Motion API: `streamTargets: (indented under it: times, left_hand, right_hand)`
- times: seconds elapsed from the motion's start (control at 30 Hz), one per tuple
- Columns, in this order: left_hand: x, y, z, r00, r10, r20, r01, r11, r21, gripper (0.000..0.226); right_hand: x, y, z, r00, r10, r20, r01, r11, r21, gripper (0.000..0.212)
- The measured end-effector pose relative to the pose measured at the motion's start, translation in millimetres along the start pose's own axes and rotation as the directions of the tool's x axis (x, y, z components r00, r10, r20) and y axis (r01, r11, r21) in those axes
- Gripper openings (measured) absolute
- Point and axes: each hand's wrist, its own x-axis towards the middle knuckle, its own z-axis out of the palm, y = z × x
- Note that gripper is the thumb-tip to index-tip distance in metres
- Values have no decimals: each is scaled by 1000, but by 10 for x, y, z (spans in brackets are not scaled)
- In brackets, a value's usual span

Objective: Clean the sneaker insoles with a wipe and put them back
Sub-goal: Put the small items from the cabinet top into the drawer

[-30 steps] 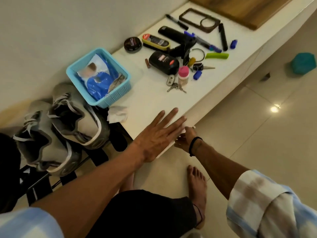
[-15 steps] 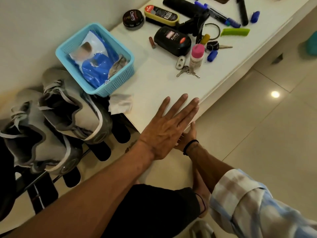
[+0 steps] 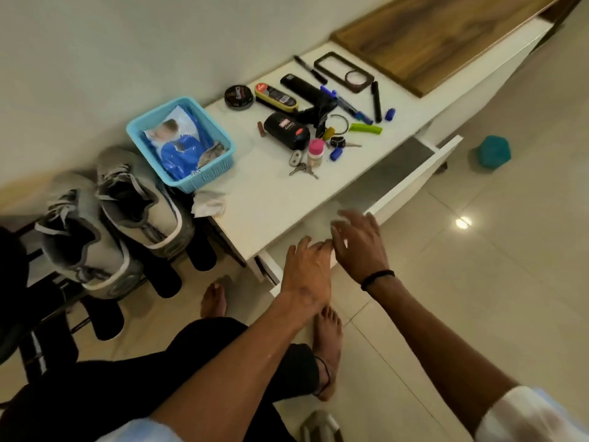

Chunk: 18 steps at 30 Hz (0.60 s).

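At 9 o'clock two grey sneakers stand side by side on a dark rack, openings up; the insides are too dark to tell whether the insoles are in. Black shoe toes poke out beneath them. Just right of the sneakers, at 10 o'clock, a blue basket sits on the left end of the white cabinet top and holds a blue and white wipes pack. A crumpled wipe lies on the cabinet edge, touching the basket's near corner.

At 12 o'clock the top carries a polish tin, a yellow-edged brush, a black sponge case, a pink-capped bottle, keys, pens, a green bar and a dark phone case. A wooden board lies at 1 o'clock.

Near centre, the left hand reaches over the near corner of a white drawer pulled out under the top, fingers loosely bent and slightly apart; whether they touch the drawer I cannot tell. The right hand, with a black wristband, hovers just beside it above the drawer front, fingers spread and blurred, holding nothing.

Bare feet rest on the tiled floor at 6 o'clock. A teal object sits on the floor at 3 o'clock.
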Motion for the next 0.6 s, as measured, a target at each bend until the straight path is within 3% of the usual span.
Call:
streamTargets:
  times: [0.03,0.1,0.2,0.3,0.43,0.6]
  left_hand:
    - [-25,37,9,1000,1,30,0,999,-40,69]
    - [-129,179,39,997,6,75,-1,997,-72,67]
    - [-294,377,88,990,24,139,-16,998,-56,66]
    - [-507,600,154,984,75,164,-87,994,67,64]
    - [-823,773,417,966,175,193,-204,968,145,81]
    - [-951,959,585,926,277,257,-309,947,92,58]
  right_hand:
    - [-46,28,-13,993,-23,112,29,998,-52,28]
    - [-207,107,-93,987,13,163,-1,998,-70,35]
    - [-466,184,-211,988,46,149,-39,998,-51,33]
    - [-765,336,-399,980,67,187,-70,997,11,27]
    - [-1191,588,-620,979,64,195,-68,998,16,22]
    - [-1715,830,-885,984,64,166,-60,998,-27,19]
